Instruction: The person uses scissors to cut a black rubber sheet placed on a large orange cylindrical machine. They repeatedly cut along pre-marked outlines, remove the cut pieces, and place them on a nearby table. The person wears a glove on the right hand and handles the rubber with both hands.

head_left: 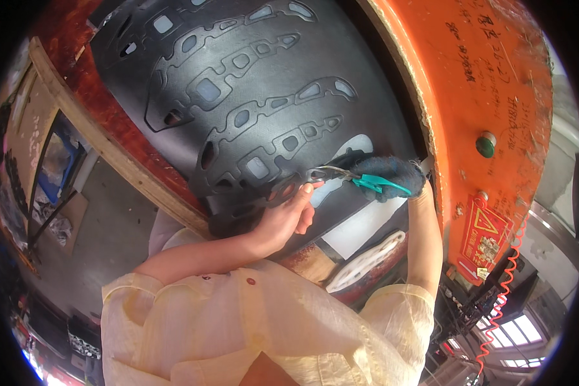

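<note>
a person in a pale yellow shirt (257,302) works at a molded black sheet (254,93) patterned with rows of raised-edge cut-outs, spread directly in front of the wearer. at the sheet's near edge, the bare left hand (282,217) pinches the black material between thumb and fingertips. the right hand (400,170), in a dark knit glove, is wrapped around the teal-handled snips (381,183), whose slim metal tips reach that same edge just beside the left thumb; whether the blades are parted cannot be told. a white rectangular piece (360,228) and a white perforated strip (367,260) lie on the sheet's near side. a wooden rail (100,132) runs along its left, and an orange panel (476,96) bearing a red warning plate (484,238) stands to its right.
</note>
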A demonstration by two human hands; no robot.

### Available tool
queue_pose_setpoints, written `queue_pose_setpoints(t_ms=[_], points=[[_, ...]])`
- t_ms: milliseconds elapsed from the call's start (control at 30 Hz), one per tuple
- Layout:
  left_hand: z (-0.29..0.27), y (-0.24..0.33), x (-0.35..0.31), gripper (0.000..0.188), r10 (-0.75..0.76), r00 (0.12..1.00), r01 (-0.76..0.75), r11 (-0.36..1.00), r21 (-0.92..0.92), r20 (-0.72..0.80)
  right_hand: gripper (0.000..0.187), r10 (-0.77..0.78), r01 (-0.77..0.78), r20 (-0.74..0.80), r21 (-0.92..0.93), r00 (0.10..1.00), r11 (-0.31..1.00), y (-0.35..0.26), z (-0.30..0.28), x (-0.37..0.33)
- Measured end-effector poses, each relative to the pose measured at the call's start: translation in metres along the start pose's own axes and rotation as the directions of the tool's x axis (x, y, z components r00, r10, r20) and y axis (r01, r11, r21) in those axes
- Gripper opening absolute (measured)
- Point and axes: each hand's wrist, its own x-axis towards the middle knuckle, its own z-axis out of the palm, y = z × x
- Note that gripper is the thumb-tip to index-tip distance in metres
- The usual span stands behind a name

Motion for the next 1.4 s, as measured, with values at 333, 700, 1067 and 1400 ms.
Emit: queue_pose_setpoints(t_ms=[333,700,1067,1400], points=[[0.000,0.002,-0.002,0.060,-0.001,1.000,0.001,1.000,0.004,0.012,0.068,-0.010,0.009,0.014,0.083,1.000,0.997,0.001,0.000,0.011],[-0.002,0.001,-0.002,0.058,-0.001,1.000,0.001,1.000,-0.024,0.028,0.063,-0.008,0.010,0.026,-0.076,1.000,0.997,-0.009,-0.007,0.016],[-0.003,-0.001,0.000,0.047,0.012,1.000,-0.011,0.998,-0.060,0.012,0.052,0.085,-0.083,0.032,-0.072,0.996,0.994,0.002,-0.032,0.017],[-0.005,-0.003,0.002,0.038,0.016,0.999,-0.009,0.980,-0.196,0.032,0.049,0.101,-0.091,0.050,-0.182,0.994,0.979,-0.024,-0.033,0.015]])
